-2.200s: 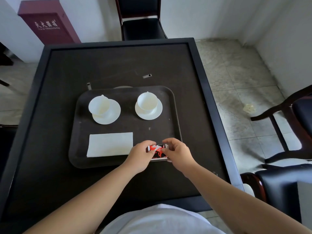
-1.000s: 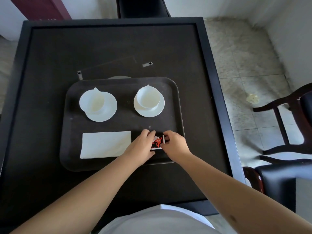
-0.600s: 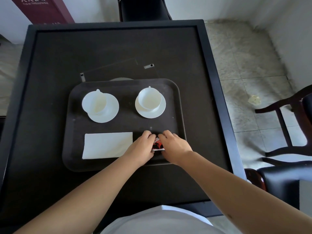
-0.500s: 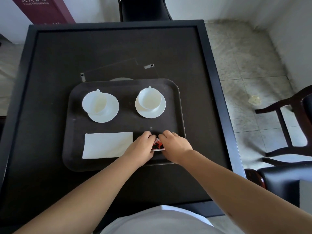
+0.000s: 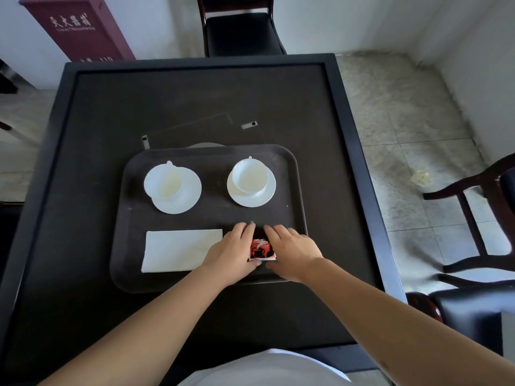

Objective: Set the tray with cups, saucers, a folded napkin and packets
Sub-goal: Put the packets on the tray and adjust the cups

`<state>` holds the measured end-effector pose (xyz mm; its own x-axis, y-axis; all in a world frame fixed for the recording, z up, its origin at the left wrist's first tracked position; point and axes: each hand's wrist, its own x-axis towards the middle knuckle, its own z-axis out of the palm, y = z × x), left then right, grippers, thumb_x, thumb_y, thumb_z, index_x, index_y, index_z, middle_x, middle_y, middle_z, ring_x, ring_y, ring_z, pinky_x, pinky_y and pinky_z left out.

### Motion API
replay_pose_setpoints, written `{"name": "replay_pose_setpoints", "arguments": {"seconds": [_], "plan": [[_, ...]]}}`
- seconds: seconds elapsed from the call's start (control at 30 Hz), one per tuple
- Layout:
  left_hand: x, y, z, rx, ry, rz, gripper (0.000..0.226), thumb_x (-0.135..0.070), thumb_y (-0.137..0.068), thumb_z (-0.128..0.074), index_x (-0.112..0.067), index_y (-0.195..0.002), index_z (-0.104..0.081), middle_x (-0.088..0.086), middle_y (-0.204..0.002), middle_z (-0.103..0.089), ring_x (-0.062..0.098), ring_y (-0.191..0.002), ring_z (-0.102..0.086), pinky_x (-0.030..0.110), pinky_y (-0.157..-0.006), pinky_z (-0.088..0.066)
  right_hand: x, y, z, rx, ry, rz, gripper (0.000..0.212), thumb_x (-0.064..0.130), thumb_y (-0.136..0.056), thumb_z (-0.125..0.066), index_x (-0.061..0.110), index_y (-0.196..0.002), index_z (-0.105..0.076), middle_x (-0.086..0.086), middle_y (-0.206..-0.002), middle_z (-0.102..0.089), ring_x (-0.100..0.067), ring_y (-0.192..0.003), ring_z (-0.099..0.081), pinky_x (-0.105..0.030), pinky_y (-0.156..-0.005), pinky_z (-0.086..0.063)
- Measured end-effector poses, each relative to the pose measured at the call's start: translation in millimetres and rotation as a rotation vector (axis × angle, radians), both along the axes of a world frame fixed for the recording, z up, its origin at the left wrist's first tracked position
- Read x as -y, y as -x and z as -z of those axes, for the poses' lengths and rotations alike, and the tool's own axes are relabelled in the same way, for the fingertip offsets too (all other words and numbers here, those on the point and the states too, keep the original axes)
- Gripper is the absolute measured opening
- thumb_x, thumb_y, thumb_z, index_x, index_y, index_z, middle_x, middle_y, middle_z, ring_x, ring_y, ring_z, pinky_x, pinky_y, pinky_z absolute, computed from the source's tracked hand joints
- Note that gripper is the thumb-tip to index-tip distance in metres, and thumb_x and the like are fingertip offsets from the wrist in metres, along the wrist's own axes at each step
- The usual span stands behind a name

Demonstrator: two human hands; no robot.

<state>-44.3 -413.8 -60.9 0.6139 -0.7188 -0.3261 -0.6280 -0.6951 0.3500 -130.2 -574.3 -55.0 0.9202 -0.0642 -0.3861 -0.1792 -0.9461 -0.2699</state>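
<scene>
Head view: left hand (image 5: 234, 250) and right hand (image 5: 292, 250), fingers apparently flat, press packets (image 5: 261, 248); square them gently on tray (image 5: 295, 190).

On the dark table (image 5: 111, 112) there was one tray (image 5: 295, 174). On the tray stood two white cups, one (image 5: 164, 184) at its far left and one (image 5: 250, 175) at its far right, each on its own saucer, so two saucers (image 5: 189, 203) (image 5: 264, 197). There was one folded napkin (image 5: 178, 249) and one visible red packet (image 5: 260, 248). Two hands (image 5: 232, 252) (image 5: 292, 250) lay at the packet. Three chairs showed around the table.
</scene>
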Motion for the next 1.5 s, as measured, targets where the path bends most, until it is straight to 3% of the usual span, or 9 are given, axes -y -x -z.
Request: {"name": "replay_pose_setpoints", "arguments": {"seconds": [0.17,0.37,0.6,0.87,1.1,1.33,1.4,1.5], "plan": [[-5.0,-22.4,-15.4,0.041,0.078,-0.131,0.079,-0.055,-0.087,-0.060,-0.021,-0.149,-0.023,0.002,-0.154,-0.031,0.024,-0.134,-0.043,0.039,-0.093,-0.050,12.3,-14.6,-8.9,0.048,-0.037,0.188,0.081,0.057,-0.084,-0.063,0.024,-0.148,-0.025,0.003,-0.147,-0.041,-0.023,-0.127,-0.048,-0.040,-0.087,-0.052],[13.2,-63.9,-41.6,0.128,0.234,-0.227,0.069,-0.048,-0.085,-0.066,-0.020,-0.139,-0.035,0.004,-0.144,-0.040,0.024,-0.120,-0.054,0.036,-0.084,-0.052,31.9,-59.3,-30.5,0.123,-0.094,0.327,0.076,0.055,-0.085,-0.064,0.024,-0.146,-0.030,0.002,-0.147,-0.040,-0.022,-0.124,-0.051,-0.042,-0.086,-0.053],[39.8,-102.4,-45.2,-0.162,0.227,-0.292,0.082,-0.031,-0.079,-0.080,-0.027,-0.144,-0.030,0.001,-0.146,-0.035,0.023,-0.118,-0.053,0.038,-0.094,-0.047,41.0,-105.2,-44.0,0.162,-0.158,0.293,0.075,0.039,-0.084,-0.071,0.022,-0.145,-0.030,-0.001,-0.145,-0.042,-0.024,-0.119,-0.053,-0.039,-0.082,-0.050],[49.7,-117.1,-33.8,-0.237,0.293,-0.389,0.069,-0.027,-0.073,-0.086,-0.028,-0.130,-0.047,-0.005,-0.121,-0.062,0.011,-0.097,-0.054,0.025,-0.078,-0.044,47.2,-125.2,-47.1,0.047,-0.136,0.237,0.093,0.034,-0.084,-0.073,0.018,-0.154,-0.015,-0.004,-0.153,-0.036,-0.028,-0.131,-0.043,-0.045,-0.091,-0.047],[51.6,-112.5,-32.8,-0.237,0.296,-0.425,0.074,-0.029,-0.071,-0.088,-0.029,-0.132,-0.045,-0.007,-0.121,-0.060,0.010,-0.098,-0.054,0.026,-0.081,-0.045,51.6,-127.6,-49.4,0.041,-0.192,0.220,0.080,0.025,-0.081,-0.075,0.022,-0.148,-0.031,-0.001,-0.143,-0.049,-0.026,-0.118,-0.054,-0.042,-0.089,-0.052],[46.1,-107.7,-34.4,-0.457,0.400,-0.522,0.069,-0.018,-0.086,-0.074,-0.038,-0.141,-0.038,-0.014,-0.122,-0.049,0.011,-0.109,-0.048,0.038,-0.095,-0.052,40.4,-120.1,-42.7,0.098,-0.243,0.338,0.076,0.019,-0.079,-0.075,0.025,-0.143,-0.035,-0.002,-0.131,-0.056,-0.025,-0.107,-0.058,-0.038,-0.079,-0.054],[46.7,-108.5,-33.9,-0.479,0.420,-0.553,0.066,-0.012,-0.088,-0.071,-0.038,-0.140,-0.040,-0.013,-0.120,-0.050,0.013,-0.111,-0.050,0.036,-0.088,-0.056,38.8,-118.7,-42.8,0.107,-0.281,0.358,0.079,0.018,-0.078,-0.075,0.026,-0.144,-0.034,-0.003,-0.130,-0.057,-0.025,-0.106,-0.058,-0.036,-0.077,-0.053],[48.3,-111.5,-30.9,-0.549,0.460,-0.663,0.065,-0.007,-0.091,-0.067,-0.034,-0.143,-0.039,-0.011,-0.121,-0.049,0.015,-0.101,-0.055,0.017,-0.064,-0.055,37.5,-116.3,-47.3,0.087,-0.331,0.364,0.085,0.022,-0.076,-0.078,0.024,-0.146,-0.030,-0.003,-0.131,-0.056,-0.025,-0.111,-0.056,-0.038,-0.084,-0.052]]}}
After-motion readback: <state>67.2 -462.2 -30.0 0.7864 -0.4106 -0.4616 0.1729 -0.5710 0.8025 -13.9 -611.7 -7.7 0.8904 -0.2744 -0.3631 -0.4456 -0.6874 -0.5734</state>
